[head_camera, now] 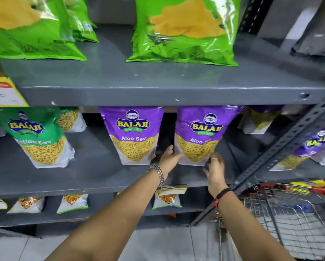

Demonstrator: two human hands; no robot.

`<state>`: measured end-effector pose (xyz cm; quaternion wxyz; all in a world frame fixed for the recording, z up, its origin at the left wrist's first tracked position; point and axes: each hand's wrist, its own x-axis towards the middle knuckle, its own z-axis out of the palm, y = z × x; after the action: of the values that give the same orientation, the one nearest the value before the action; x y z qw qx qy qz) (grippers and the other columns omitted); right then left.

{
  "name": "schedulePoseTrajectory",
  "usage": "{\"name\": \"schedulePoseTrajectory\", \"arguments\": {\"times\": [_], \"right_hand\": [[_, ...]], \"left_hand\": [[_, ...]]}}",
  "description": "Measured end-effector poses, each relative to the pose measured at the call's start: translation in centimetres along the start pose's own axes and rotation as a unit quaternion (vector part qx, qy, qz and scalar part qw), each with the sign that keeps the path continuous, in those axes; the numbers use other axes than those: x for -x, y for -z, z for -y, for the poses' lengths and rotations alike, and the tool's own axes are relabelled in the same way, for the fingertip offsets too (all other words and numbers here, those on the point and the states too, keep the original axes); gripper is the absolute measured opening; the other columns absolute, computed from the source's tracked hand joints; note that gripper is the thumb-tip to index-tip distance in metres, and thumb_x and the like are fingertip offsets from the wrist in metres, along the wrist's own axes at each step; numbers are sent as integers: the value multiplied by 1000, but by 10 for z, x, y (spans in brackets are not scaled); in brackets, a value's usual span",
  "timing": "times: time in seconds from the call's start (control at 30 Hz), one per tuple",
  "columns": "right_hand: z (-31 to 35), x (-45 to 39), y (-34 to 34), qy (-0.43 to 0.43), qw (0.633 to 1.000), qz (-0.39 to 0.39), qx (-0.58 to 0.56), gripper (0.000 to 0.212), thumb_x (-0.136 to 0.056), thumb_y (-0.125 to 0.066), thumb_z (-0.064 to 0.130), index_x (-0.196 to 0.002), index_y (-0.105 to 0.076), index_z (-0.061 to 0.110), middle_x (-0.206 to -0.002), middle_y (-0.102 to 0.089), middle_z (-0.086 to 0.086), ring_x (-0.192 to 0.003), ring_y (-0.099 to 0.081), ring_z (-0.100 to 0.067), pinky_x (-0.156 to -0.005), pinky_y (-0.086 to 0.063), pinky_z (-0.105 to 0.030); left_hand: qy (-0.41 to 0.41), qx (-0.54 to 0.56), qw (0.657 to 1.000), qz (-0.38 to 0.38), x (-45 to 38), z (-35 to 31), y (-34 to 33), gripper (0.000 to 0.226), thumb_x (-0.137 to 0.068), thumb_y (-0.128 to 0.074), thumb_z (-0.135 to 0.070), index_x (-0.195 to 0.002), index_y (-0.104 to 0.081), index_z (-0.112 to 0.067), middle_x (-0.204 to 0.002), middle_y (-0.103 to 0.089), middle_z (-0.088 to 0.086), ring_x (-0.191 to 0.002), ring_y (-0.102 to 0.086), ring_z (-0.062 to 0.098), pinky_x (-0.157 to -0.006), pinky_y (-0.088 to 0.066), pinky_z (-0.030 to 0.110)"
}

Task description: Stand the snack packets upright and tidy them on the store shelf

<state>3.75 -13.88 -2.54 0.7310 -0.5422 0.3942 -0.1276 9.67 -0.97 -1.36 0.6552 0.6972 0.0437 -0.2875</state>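
Two purple Aloo Sev packets stand upright on the middle grey shelf (93, 178). My left hand (170, 157) and my right hand (215, 166) hold the lower corners of the right purple packet (203, 134), one on each side. The left purple packet (134, 134) stands just beside my left hand. A green Ratlami Sev packet (41, 136) stands upright further left, with more packets behind it. My left wrist wears a metal watch and my right wrist wears a red and black band.
Large green packets (182, 31) stand on the shelf above. Small packets (73, 203) line the shelf below. A slanted perforated metal upright (282, 157) borders the right side, with more purple packets (316, 144) beyond it. A wire basket (289, 223) sits at lower right.
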Motion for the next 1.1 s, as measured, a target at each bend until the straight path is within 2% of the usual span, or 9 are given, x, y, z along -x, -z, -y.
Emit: {"name": "schedulePoseTrajectory", "arguments": {"times": [0.07,0.13,0.33,0.53,0.7,0.83,0.97,1.03,1.1], "right_hand": [[5,-5,4,4,999,33,38,11,-85,-40,30,-82,-50,31,-76,-48,6,-71,-45,-10,-69,-40,-27],[11,-9,7,3,998,47,50,20,-88,-36,31,-70,-46,33,-66,-41,9,-63,-40,-8,-62,-38,-25],[28,-33,27,-9,998,57,39,29,-92,-35,46,-88,-58,29,-81,-57,10,-86,-53,-13,-76,-43,-27],[39,-42,31,-13,998,54,40,28,-94,-34,43,-95,-57,27,-104,-61,4,-104,-57,-18,-75,-46,-27],[30,-43,34,-13,999,17,47,25,-89,-42,42,-94,-58,23,-117,-64,-5,-108,-59,-26,-97,-48,-43],[7,-23,34,-48,999,6,2,13,-92,-41,10,-96,-53,11,-105,-53,-11,-82,-56,-21,-70,-50,-32],[-14,9,2,-67,993,93,31,19,-92,-40,2,-89,-57,10,-106,-59,-16,-90,-59,-25,-80,-50,-34],[-18,25,-23,-80,986,142,41,24,-93,-41,4,-111,-57,4,-117,-60,-19,-105,-59,-30,-87,-49,-37],[-17,42,-51,-91,978,183,47,33,-94,-39,8,-123,-52,-1,-130,-56,-20,-120,-54,-34,-99,-45,-43]], "left_hand": [[-1,-19,1000,-4,-8,1,-16,46,-58,-57,-27,-102,-55,-15,-106,-61,7,-94,-53,20,-73,-42,30],[-1,-9,1000,-25,-15,5,-29,52,-55,-57,-27,-105,-56,-14,-111,-65,10,-93,-57,21,-78,-43,31],[-20,-2,1000,-24,-23,9,-57,42,-71,-59,-19,-113,-55,-16,-119,-64,7,-109,-59,24,-92,-46,35],[-27,-11,999,-12,-26,3,-66,42,-70,-55,-15,-111,-54,-15,-119,-62,13,-94,-55,21,-80,-41,31],[-18,-1,1000,6,-21,6,-56,42,-74,-56,-20,-116,-54,-19,-124,-58,-3,-117,-53,21,-103,-41,37],[-19,66,986,-154,-10,34,-23,33,-82,-49,2,-112,-58,-10,-116,-60,9,-114,-55,28,-103,-43,40],[3,145,951,-274,11,67,40,32,-84,-41,8,-67,-47,-19,-70,-51,3,-57,-54,12,-54,-45,20],[2,145,930,-337,20,75,76,29,-84,-40,6,-67,-47,-18,-68,-47,3,-59,-48,18,-52,-42,22],[-22,157,906,-393,18,73,107,13,-87,-42,-10,-84,-54,-7,-76,-52,16,-75,-51,30,-68,-46,29]]}}
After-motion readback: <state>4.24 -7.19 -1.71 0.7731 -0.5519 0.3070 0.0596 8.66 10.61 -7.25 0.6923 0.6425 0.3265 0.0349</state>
